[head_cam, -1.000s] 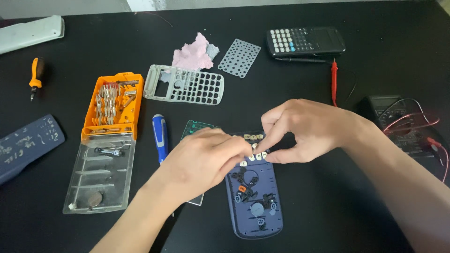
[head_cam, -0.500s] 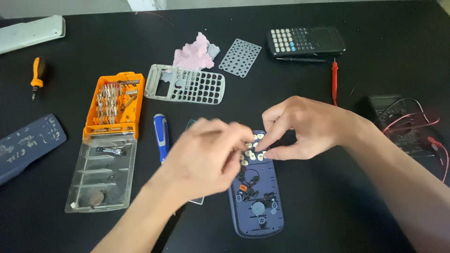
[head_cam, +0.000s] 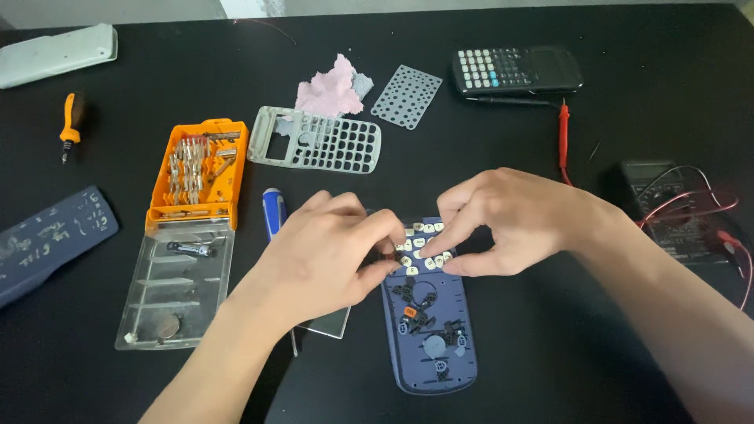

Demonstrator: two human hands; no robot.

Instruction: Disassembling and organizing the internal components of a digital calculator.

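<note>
A blue calculator shell point(head_cam: 430, 345) lies inside-up on the black table, with small dark parts in its lower half and several small white keys point(head_cam: 415, 245) in its upper half. My left hand point(head_cam: 322, 255) is curled at the shell's upper left edge, thumb and forefinger pinched together there. My right hand point(head_cam: 514, 220) reaches in from the right, with forefinger and thumb closed on one white key among the loose ones. A clear pane point(head_cam: 328, 322) lies partly under my left wrist.
To the left are a blue-handled screwdriver point(head_cam: 272, 212), an orange bit case point(head_cam: 196, 169) with its clear lid point(head_cam: 174, 286), and a blue panel point(head_cam: 47, 239). Behind are a grey key frame point(head_cam: 318, 143), pink cloth point(head_cam: 334, 85), perforated sheet point(head_cam: 406, 96), black calculator point(head_cam: 514, 71), red probe point(head_cam: 563, 141), multimeter point(head_cam: 667, 212).
My left hand has drawn back a little to the left, uncovering more of the white keys. My right hand's fingers have dropped slightly onto the keys. The shell has not moved.
</note>
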